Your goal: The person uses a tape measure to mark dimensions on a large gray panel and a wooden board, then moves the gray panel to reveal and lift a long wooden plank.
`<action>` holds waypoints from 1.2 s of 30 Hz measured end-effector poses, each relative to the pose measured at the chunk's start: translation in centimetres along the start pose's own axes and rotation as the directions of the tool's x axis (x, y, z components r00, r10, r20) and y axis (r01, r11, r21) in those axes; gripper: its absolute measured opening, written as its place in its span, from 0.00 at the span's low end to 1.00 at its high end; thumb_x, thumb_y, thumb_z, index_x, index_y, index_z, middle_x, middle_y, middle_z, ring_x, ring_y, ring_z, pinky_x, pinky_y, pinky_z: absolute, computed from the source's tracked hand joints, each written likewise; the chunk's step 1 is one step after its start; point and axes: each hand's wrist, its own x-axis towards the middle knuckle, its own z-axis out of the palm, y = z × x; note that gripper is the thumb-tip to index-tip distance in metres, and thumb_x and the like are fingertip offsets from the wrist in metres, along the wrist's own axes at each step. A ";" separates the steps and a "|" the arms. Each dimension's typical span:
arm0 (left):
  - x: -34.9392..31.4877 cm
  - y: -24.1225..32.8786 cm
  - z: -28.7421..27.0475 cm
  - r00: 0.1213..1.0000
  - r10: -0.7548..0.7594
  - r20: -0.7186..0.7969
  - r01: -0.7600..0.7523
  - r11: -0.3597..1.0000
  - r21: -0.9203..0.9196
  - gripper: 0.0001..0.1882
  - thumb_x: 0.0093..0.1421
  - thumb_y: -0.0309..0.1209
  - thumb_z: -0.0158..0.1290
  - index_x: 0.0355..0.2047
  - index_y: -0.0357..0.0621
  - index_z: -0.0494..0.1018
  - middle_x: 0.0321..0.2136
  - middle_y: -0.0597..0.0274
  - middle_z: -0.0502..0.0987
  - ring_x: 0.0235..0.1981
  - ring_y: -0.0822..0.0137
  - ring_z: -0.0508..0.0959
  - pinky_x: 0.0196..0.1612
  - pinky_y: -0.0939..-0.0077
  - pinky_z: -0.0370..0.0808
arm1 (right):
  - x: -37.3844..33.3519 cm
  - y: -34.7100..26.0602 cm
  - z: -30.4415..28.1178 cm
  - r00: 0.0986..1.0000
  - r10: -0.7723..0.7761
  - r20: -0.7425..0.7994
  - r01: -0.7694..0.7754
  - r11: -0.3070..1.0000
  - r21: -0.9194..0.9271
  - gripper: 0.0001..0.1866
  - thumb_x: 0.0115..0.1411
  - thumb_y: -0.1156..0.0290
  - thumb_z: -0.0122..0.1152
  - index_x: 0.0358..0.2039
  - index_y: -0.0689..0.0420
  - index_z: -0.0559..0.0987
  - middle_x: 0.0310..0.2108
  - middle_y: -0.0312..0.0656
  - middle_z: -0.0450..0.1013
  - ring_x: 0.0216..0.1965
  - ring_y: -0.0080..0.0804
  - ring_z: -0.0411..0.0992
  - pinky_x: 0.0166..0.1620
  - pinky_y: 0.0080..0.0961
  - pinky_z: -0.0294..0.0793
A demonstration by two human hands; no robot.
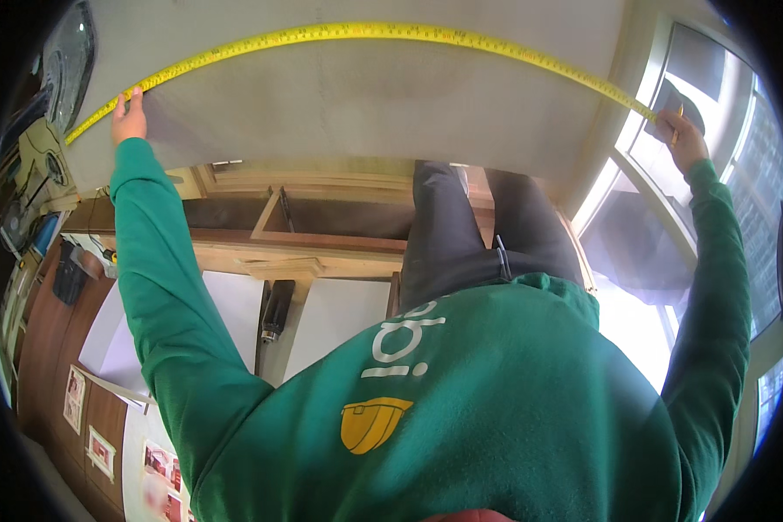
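Observation:
A yellow tape measure [357,31] has its blade drawn out in a long bow across a pale grey board [357,96]. At the far left, my left hand [131,120] has its fingertips on the blade, a little in from its end. My right hand [687,143], at the far right beside the window frame, is closed around the other end of the blade. A thin yellowish stick, perhaps a pencil [677,120], shows at those fingers. No tape case can be made out.
A wooden frame with open compartments [339,217] lies below the board, by my legs. White panels [339,317] and a dark cylindrical tool [277,311] are nearer. A window [683,65] stands at the right. Clutter fills the far left, including a beige machine [45,157].

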 end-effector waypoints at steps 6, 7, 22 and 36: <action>-1.3 1.5 -0.9 0.999 -0.039 0.011 0.038 0.999 0.013 0.39 0.52 0.57 0.55 0.59 0.48 0.65 0.59 0.47 0.64 0.59 0.54 0.65 0.60 0.67 0.60 | 0.0 0.1 0.1 0.999 -0.031 -0.016 0.030 0.999 -0.030 0.10 0.63 0.66 0.53 0.41 0.55 0.77 0.29 0.46 0.72 0.28 0.34 0.70 0.36 0.28 0.70; -1.5 1.3 -1.0 1.000 -0.031 0.003 0.031 0.999 0.025 0.40 0.52 0.58 0.55 0.59 0.48 0.65 0.58 0.47 0.64 0.59 0.54 0.65 0.60 0.67 0.60 | -0.3 -0.2 0.1 1.000 -0.021 -0.021 0.020 0.999 -0.034 0.10 0.63 0.66 0.53 0.41 0.55 0.77 0.29 0.46 0.72 0.28 0.35 0.70 0.36 0.28 0.70; -1.3 1.1 -0.5 1.000 -0.001 -0.018 0.001 0.999 0.047 0.41 0.50 0.60 0.55 0.58 0.47 0.66 0.60 0.48 0.62 0.61 0.54 0.62 0.62 0.68 0.58 | 0.2 -0.5 0.6 0.999 -0.038 -0.037 0.037 0.999 -0.030 0.10 0.62 0.66 0.55 0.40 0.55 0.77 0.29 0.47 0.72 0.28 0.37 0.71 0.36 0.29 0.70; -1.6 1.6 -0.3 0.999 -0.012 -0.042 0.012 1.000 0.008 0.41 0.50 0.59 0.56 0.57 0.47 0.66 0.58 0.46 0.65 0.59 0.54 0.65 0.60 0.67 0.60 | 0.7 0.2 1.2 0.999 -0.018 -0.032 0.016 0.999 -0.047 0.11 0.61 0.65 0.55 0.42 0.53 0.77 0.30 0.47 0.73 0.31 0.39 0.73 0.37 0.30 0.71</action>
